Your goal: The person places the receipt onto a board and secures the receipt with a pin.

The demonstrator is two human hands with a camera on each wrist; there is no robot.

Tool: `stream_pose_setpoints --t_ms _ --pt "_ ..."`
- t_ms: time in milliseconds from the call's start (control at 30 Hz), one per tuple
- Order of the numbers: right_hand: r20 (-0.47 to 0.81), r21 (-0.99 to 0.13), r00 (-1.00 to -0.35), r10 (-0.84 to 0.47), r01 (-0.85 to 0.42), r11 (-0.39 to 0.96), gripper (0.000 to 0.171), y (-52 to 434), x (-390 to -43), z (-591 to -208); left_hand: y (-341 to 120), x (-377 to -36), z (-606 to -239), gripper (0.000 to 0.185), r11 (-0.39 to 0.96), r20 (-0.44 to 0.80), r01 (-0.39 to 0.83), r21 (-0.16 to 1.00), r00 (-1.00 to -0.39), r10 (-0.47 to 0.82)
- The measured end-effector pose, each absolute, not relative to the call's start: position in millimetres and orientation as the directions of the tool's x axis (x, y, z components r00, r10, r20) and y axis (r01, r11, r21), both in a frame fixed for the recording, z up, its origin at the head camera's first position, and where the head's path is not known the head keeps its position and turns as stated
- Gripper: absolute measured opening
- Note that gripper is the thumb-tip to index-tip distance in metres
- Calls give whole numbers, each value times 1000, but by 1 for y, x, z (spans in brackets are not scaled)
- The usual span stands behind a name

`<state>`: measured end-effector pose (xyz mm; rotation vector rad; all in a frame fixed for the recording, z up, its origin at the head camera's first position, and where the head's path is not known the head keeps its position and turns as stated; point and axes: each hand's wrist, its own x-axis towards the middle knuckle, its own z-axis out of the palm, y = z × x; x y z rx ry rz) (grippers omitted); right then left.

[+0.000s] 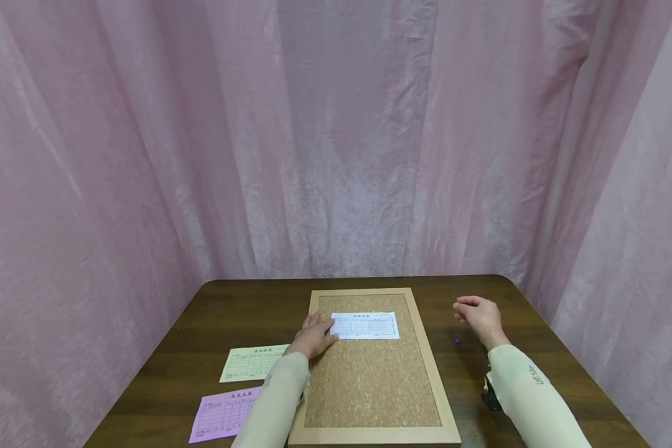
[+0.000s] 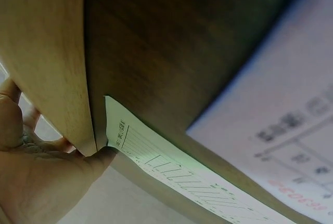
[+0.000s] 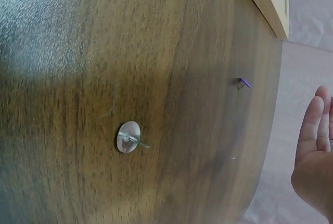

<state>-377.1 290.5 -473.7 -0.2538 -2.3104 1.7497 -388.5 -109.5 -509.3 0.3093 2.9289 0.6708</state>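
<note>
My left hand (image 1: 310, 338) rests on the left frame of a corkboard (image 1: 378, 386), its thumb and fingers at the left end of a white printed slip (image 1: 365, 326). In the left wrist view that hand (image 2: 47, 172) spans the board's wooden edge (image 2: 47, 52). My right hand (image 1: 481, 318) is raised over the table right of the board, thumb and fingertips close together; whether something sits between them is unclear. Nearby on the table lies a purple thumbtack (image 1: 457, 341). A silver thumbtack (image 3: 129, 136) lies point up in the right wrist view.
Left of the board, a green printed slip (image 1: 253, 363) and a purple printed slip (image 1: 224, 415) lie on the dark wooden table (image 1: 173, 354), both partly covered by my left arm. Pink curtains (image 1: 347, 137) hang around the table's back and sides.
</note>
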Motion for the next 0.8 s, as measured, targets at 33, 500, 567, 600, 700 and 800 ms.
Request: stream_pose_setpoints --t_ms 33,500,567,600,700,800 --pt "81 -962 -957 277 -3 272 31 291 -377 -474 -110 -388 -509 54 880 -67 177 441 -971 228" --pt "84 -963 -954 288 -4 268 30 290 -378 -475 -111 -382 -507 54 871 -54 186 454 -970 235" --pt "85 -963 -952 293 -4 268 29 291 -378 -476 -110 -381 -505 53 871 -56 183 456 -971 233" --pt "87 -963 -952 295 -5 270 30 291 -378 -476 -110 -380 -505 53 870 -52 186 457 -970 235" --pt "95 -959 -951 295 -8 284 30 292 -377 -477 -109 -380 -505 53 869 -42 196 454 -970 241" --pt "96 -956 -952 291 -7 294 32 292 -377 -478 -109 -381 -504 53 869 -39 202 452 -969 245"
